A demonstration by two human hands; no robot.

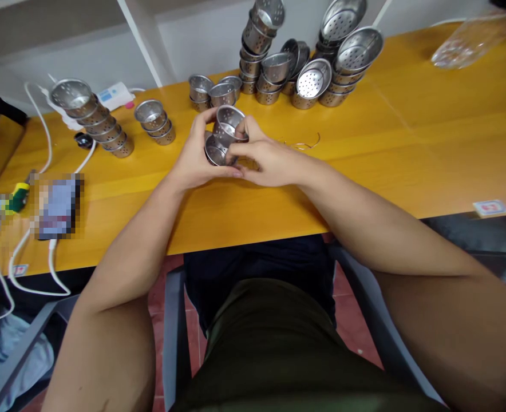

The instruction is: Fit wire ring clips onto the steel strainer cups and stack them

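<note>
Two small perforated metal cups are held together above the table in front of me, one tilted against the other. My left hand is wrapped round their left side, its thumb passing below the lower cup. Over the rim of the upper cup curl the fingers of my right hand, closed at the cups' right side. Part of the right fingertips is hidden inside and behind the rims. Thin bent wires lie on the table just beyond my right wrist.
Several stacks of perforated cups line the back edge of the yellow table. A tall leaning stack and a short one stand left. A phone, white cables and a screwdriver lie nearer; a plastic bag lies back right.
</note>
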